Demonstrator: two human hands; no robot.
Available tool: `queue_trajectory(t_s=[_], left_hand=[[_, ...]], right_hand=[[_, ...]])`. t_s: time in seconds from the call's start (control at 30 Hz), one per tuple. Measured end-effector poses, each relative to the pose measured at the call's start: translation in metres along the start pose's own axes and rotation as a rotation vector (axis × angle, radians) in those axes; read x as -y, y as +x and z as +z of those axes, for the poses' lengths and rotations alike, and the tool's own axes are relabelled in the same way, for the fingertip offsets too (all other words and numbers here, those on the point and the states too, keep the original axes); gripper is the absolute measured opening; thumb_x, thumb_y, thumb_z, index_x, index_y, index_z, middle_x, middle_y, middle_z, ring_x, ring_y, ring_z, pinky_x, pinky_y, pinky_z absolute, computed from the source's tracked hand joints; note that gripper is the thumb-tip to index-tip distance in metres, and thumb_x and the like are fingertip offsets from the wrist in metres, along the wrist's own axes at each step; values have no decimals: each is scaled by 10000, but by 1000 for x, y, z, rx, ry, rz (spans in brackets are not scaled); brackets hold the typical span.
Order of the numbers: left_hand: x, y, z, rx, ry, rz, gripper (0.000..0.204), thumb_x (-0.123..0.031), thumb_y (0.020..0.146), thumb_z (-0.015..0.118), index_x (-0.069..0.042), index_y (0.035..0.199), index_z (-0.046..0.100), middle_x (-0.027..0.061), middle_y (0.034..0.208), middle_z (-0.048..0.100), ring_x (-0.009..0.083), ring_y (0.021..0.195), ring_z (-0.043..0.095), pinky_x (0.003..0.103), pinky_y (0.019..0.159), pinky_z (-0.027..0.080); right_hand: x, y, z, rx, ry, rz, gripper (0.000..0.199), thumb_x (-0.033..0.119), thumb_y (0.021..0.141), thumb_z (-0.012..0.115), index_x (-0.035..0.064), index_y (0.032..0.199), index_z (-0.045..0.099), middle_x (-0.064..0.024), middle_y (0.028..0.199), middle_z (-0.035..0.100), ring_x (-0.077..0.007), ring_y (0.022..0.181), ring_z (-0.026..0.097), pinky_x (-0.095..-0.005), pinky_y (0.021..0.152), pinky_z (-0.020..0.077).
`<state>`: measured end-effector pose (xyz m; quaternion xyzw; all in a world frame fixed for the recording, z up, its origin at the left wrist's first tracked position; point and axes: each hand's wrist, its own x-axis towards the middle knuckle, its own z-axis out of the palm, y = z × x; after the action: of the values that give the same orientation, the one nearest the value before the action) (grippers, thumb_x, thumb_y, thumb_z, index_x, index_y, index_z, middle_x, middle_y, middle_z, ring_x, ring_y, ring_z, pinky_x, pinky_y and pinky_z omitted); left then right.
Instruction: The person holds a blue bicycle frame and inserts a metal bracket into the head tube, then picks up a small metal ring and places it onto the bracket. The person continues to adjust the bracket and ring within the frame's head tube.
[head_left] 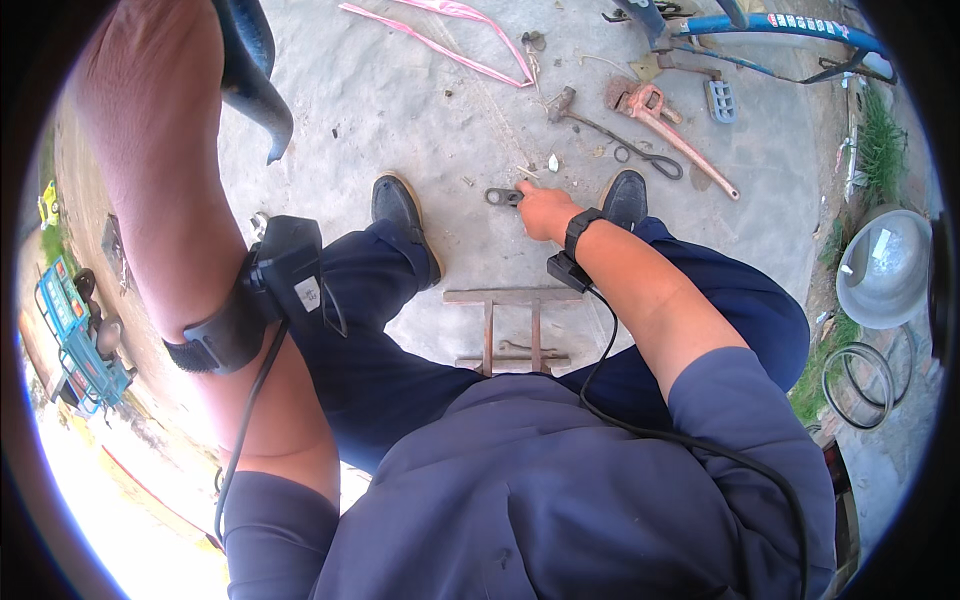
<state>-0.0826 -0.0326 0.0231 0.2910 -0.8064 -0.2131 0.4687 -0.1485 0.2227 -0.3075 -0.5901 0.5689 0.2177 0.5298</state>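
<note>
Two hands: right hand point(541, 209) pinches a ring spanner point(503, 197) on the concrete, just before the right shoe point(625, 198).
Left hand: raised out of view, grip unknowable.
Pipe wrench point(668, 127): well beyond the shoe.

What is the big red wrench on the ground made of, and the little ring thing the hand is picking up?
The pipe wrench looks like metal, probably steel or iron, under worn red paint with dull rusty patches. The small spanner at the right hand looks like dark, bare metal, grey and unpainted; it is too small to tell more. Both lie on pale concrete ground.
</note>
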Motion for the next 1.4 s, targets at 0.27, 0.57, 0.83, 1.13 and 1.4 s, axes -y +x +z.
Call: queue_trajectory(t_s=[0.27, 0.57, 0.83, 1.13, 1.4], left_hand=[[24, 2, -3, -3, -33, 77, 507, -526, 1082, 490, -57, 1110, 680, 35, 913, 667, 94, 823, 582, 230, 747, 452], [13, 1, -25, 117, -7, -211, 366, -374, 1026, 663, -29, 1144, 624, 109, 901, 668, 190, 828, 621, 355, 761, 509], [3, -10, -22, 102, -188, -209, 437, -338, 970, 738, -9, 1222, 602, 155, 925, 662, 264, 800, 630, 374, 720, 502], [3, -13, -20, 60, -146, -106, 420, -339, 946, 748, -17, 1180, 613, 161, 916, 644, 342, 780, 608, 430, 709, 485], [2, -12, -22, 66, -127, -111, 442, -361, 926, 759, -17, 1166, 622, 179, 923, 649, 385, 804, 619, 454, 717, 485]], right_hand=[[-9, 10, 11, -160, 79, -21, 261, 58, 874, 622, 8, 1096, 750, -164, 1233, 672, -373, 1077, 698, -467, 911, 562], [-19, -39, -30, -430, 412, -80, 301, 246, 792, 791, 39, 996, 710, -206, 1013, 737, -396, 979, 707, -501, 851, 557], [-2, -139, -64, -614, 867, -116, 460, 239, 842, 861, -5, 1145, 615, -139, 982, 720, -228, 904, 691, -370, 801, 553], [8, -242, -90, -777, 1070, -166, 586, 252, 808, 876, 23, 1285, 621, -104, 1084, 687, -194, 1018, 651, -346, 892, 535], [30, -301, -132, -894, 1278, -460, 570, 115, 806, 880, 30, 1275, 566, -54, 1110, 642, -146, 1007, 609, -314, 863, 525]])
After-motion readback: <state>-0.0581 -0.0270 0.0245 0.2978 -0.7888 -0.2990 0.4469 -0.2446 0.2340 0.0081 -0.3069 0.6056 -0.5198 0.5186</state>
